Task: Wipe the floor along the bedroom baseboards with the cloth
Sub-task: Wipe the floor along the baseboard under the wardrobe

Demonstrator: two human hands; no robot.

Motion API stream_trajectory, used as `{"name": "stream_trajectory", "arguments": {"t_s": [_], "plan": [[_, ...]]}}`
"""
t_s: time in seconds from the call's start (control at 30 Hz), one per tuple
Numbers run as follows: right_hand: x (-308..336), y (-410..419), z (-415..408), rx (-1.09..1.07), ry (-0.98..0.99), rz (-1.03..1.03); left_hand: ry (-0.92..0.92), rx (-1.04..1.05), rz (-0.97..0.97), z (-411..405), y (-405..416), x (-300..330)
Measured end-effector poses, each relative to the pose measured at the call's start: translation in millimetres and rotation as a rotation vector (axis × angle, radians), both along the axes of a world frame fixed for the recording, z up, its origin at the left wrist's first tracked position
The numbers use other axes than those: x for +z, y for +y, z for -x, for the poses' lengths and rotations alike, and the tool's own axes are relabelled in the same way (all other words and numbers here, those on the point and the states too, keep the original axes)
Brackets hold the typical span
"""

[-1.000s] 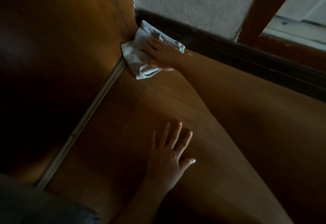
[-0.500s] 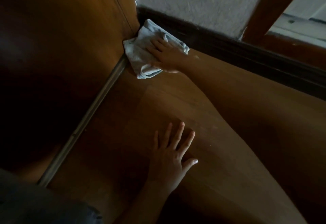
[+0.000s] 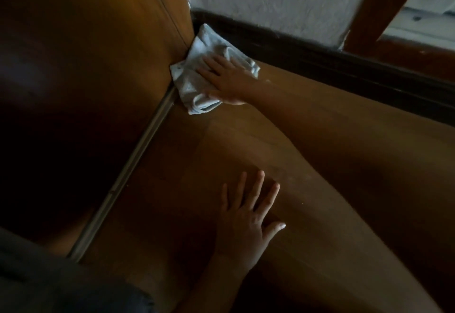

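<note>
One cloth (image 3: 197, 83), white, crumpled, jammed in the corner where the dark baseboard (image 3: 320, 59) meets a wood panel (image 3: 110, 41); open wood floor (image 3: 344, 165) runs to its right. Two hands: right hand (image 3: 227, 78) flat on the cloth, fingers straight; left hand (image 3: 248, 221) splayed on the floor. Metal track (image 3: 128, 172) edges the panel. Dim room.

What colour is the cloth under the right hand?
White, or very pale grey in this dim light; the head view shows the cloth best.
</note>
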State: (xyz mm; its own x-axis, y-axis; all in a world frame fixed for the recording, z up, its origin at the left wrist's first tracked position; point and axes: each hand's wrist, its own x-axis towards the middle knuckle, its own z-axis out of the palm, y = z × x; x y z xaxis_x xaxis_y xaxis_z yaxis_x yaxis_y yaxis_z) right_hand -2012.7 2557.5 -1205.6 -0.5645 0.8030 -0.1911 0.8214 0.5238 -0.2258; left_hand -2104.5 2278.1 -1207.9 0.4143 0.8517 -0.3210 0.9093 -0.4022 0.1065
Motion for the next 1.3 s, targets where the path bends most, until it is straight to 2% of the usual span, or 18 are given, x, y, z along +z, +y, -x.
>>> {"name": "stream_trajectory", "arguments": {"t_s": [0.13, 0.43, 0.77, 0.9, 1.1, 1.23, 1.3], "plan": [[-12, -25, -34, -0.004, 0.015, -0.067, -0.018, 0.004, -0.003, 0, -2, 0], [-1, -12, -22, -0.035, -0.030, -0.022, -0.032, -0.008, -0.013, 1, -3, -2], [-6, -164, -192, -0.310, -0.061, -0.034, -0.050, -0.033, -0.045, 3, -2, -8], [0, -147, -161, -0.409, -0.042, -0.006, -0.044, -0.041, -0.045, 4, -2, -8], [-1, -94, -84, -0.395, -0.058, -0.053, -0.050, -0.047, -0.069, 5, -4, -13], [-2, -116, -119, -0.355, -0.048, -0.024, -0.054, -0.040, -0.077, 4, -3, -14], [-5, -141, -153, -0.382, -0.048, -0.074, -0.065, -0.044, -0.081, 5, -3, -14]]}}
